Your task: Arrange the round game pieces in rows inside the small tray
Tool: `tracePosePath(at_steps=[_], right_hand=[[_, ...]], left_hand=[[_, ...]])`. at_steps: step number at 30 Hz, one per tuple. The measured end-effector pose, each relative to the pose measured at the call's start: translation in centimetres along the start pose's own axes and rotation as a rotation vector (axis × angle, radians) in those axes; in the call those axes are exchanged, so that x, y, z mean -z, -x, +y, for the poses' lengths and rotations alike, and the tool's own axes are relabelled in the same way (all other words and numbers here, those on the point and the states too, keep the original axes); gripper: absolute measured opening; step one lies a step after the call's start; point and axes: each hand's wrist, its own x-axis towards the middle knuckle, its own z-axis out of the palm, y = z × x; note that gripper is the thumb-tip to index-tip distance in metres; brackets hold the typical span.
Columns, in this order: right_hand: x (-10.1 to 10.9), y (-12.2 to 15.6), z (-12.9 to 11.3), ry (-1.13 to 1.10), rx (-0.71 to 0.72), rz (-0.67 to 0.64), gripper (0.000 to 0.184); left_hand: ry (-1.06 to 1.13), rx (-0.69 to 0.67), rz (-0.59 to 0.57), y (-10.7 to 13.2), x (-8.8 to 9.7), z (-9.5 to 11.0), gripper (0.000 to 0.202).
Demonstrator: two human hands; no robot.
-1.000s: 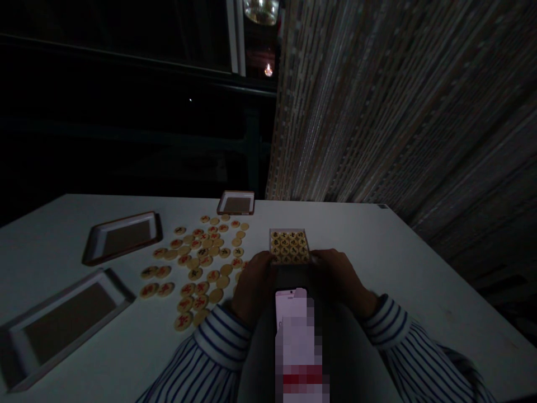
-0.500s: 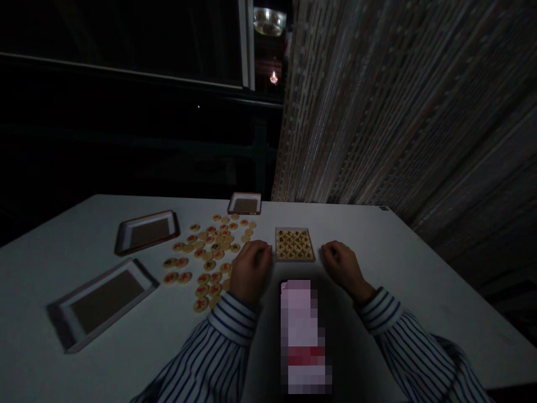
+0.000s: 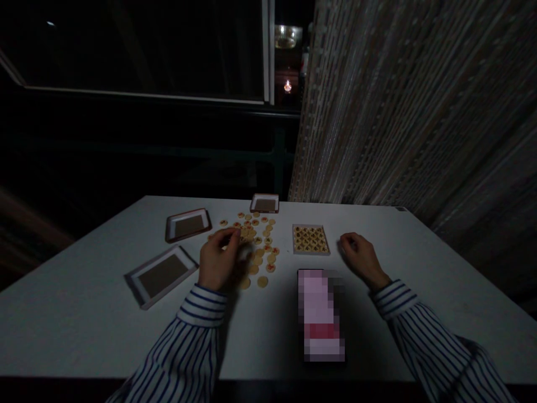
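My left hand [image 3: 217, 258] hovers over the left side of a spread of round Chinese chess pieces [image 3: 262, 281], thumb and fingers drawn together. Whether a piece is between those fingertips is hidden. Some pieces show red or dark characters, others plain faces, and my hand covers part of the spread. To the right, a shallow square box [image 3: 311, 253] holds rows of pieces with dark characters facing up. My right hand [image 3: 363, 260] rests on the table just right of that box, its fingers loosely curled with nothing visible in them.
On the white table [image 3: 268, 336] lie a phone [image 3: 321, 313] with a blurred screen and three shallow trays: one front left [image 3: 161, 274], one behind it [image 3: 188, 225], one at the back [image 3: 265, 204]. A string curtain [image 3: 377, 112] hangs behind on the right. The room is dark.
My left hand has moved left, away from the square box, and over the loose pieces. My right hand stays beside the box. The view has shifted a little left.
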Motion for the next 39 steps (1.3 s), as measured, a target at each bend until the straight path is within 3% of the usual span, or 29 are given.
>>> tracePosePath(at_steps=[4,7,17,21,26,39], right_hand=[[0.8,0.2,-1.0,-0.006,0.030,0.013,0.027],[1.1,0.5,-2.5,-0.037,0.063,0.007,0.026],[-0.9,0.2,-9.0,-0.131,0.174,-0.069,0.021],[-2.6,0.5,-10.1,-0.101,0.261,-0.164,0.018],[-4.0,1.6,-9.3,-0.022,0.349,-0.206,0.018],[-4.1,2.3,-8.9,-0.028,0.361,-0.211,0.018]], left_hand=[[-0.008,0.051,0.027,0.1,1.7,-0.1,0.029],[-0.021,0.040,-0.040,0.5,1.8,-0.3,0.028],[-0.374,-0.305,-0.455,1.6,-2.0,-0.2,0.026],[-0.530,-0.312,-0.464,2.8,-2.8,-1.0,0.030],[-0.644,-0.338,-0.434,4.4,-3.5,-1.9,0.026],[-0.795,-0.373,-0.383,5.1,-4.5,-2.5,0.024]])
